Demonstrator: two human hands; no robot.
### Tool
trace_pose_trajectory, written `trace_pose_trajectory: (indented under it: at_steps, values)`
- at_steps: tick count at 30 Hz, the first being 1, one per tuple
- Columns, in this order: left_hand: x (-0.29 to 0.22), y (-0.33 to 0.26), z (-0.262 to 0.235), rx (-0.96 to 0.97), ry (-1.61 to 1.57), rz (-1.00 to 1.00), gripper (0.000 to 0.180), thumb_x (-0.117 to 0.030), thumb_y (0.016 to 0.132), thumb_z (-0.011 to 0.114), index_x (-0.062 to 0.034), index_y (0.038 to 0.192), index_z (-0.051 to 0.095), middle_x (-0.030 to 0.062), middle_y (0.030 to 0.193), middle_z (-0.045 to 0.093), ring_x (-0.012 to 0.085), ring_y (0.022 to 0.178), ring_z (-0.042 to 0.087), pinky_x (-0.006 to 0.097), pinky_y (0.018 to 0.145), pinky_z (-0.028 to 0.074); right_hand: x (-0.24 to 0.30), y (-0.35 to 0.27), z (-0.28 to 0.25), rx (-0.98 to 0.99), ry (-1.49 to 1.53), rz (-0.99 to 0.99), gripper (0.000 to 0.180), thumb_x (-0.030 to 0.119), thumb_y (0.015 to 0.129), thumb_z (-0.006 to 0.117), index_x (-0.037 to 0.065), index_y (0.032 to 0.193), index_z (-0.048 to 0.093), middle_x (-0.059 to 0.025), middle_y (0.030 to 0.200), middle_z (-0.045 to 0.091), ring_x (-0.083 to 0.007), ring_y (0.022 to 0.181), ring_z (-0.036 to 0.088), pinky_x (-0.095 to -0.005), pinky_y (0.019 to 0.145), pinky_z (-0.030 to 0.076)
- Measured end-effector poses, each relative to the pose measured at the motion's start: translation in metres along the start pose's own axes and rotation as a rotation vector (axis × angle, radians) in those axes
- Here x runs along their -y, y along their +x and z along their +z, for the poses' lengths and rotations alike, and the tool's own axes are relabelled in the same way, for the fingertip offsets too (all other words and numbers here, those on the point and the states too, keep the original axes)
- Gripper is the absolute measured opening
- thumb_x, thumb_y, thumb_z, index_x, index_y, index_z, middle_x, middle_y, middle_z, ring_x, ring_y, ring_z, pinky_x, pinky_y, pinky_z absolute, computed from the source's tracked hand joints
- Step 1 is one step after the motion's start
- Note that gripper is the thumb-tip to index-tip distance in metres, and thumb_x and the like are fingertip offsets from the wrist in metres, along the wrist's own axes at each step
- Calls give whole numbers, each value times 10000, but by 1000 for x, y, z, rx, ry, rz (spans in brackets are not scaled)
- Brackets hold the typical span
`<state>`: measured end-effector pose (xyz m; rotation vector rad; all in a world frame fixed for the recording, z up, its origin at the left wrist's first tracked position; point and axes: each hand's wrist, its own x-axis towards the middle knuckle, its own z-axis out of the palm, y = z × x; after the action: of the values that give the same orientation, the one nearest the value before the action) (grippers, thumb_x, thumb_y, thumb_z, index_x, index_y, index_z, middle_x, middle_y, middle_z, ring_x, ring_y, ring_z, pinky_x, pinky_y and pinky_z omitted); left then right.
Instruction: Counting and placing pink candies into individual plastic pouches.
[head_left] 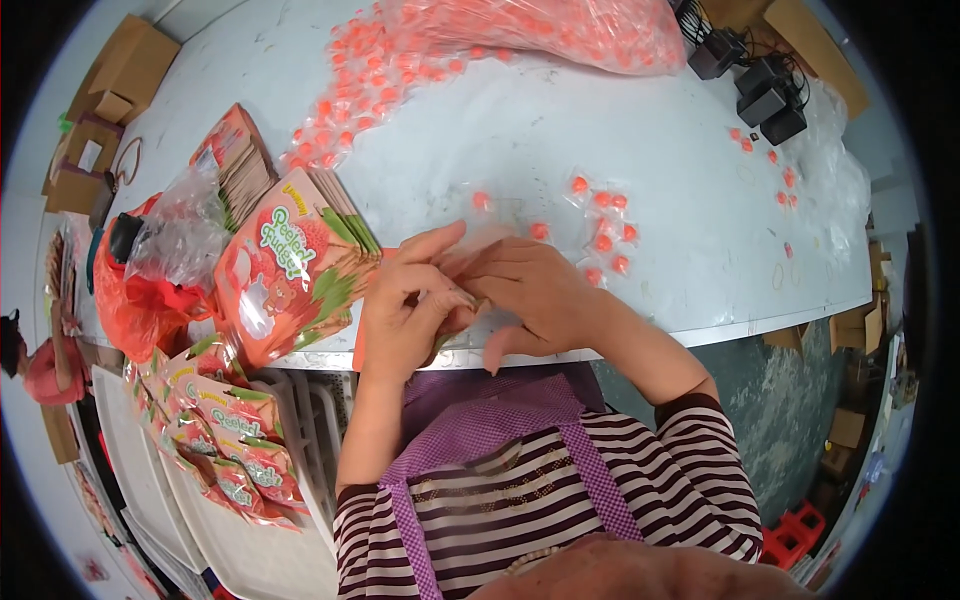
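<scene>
At the table's near edge my left hand (405, 305) is closed on a pouch, whose red edge (362, 325) shows beside the wrist. Most of that pouch is hidden behind my hands. My right hand (535, 290) meets the left one, its fingers stretched toward the pouch and its thumb held apart. The fingertips are partly hidden, and I see nothing gripped in them. Just beyond lie several small clear packets with red candies (603, 222). Left of my hands rests a stack of flat red-and-green pouches (285, 265).
A big clear bag of red packets (560, 30) lies at the far side, with loose packets (345, 105) spilling left. Filled pouches (225, 430) sit on a white tray (270, 560). Black power adapters (770, 100) stand far right. Another person (60, 360) is at far left.
</scene>
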<state>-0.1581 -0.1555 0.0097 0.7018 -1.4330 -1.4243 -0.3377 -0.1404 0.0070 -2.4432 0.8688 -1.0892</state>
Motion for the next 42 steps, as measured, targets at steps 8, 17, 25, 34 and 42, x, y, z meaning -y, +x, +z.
trace_pose_trajectory:
  at_steps: [8,17,25,34,42]
  values:
    - [9,-1,-10,163,35,148,54,39,681,604,6,714,577,213,1201,529,302,1128,483,373,923,401,14,13,-7,60,-68,-104,571,580,673,596,36,847,579,-81,944,561,-271,831,563,-401,706,453]
    - [30,11,-19,-95,96,337,207,-127,823,624,-46,766,443,254,1267,448,368,1116,501,446,915,434,5,23,3,-456,-175,-129,466,497,709,610,52,833,557,-75,896,528,-260,813,536,-390,681,429]
    - [27,18,-10,-15,-110,354,244,-240,864,584,-68,843,414,268,1240,454,384,1108,499,595,883,424,12,26,-1,124,249,252,492,517,772,555,44,664,475,-80,625,505,-283,685,518,-372,621,385]
    - [-10,-3,-24,-146,201,563,297,-101,767,644,-126,855,362,121,1023,596,362,1046,529,590,927,403,-38,-59,-50,-386,-255,305,606,460,760,617,104,1226,466,-129,1305,437,-321,1200,390,-431,991,283]
    - [-35,0,-26,-80,396,653,221,-169,772,635,-66,771,439,145,1022,621,399,1057,512,602,961,341,-50,-73,-35,270,-465,678,758,513,718,623,214,1356,346,-81,1430,275,-328,1349,143,-538,1068,68]
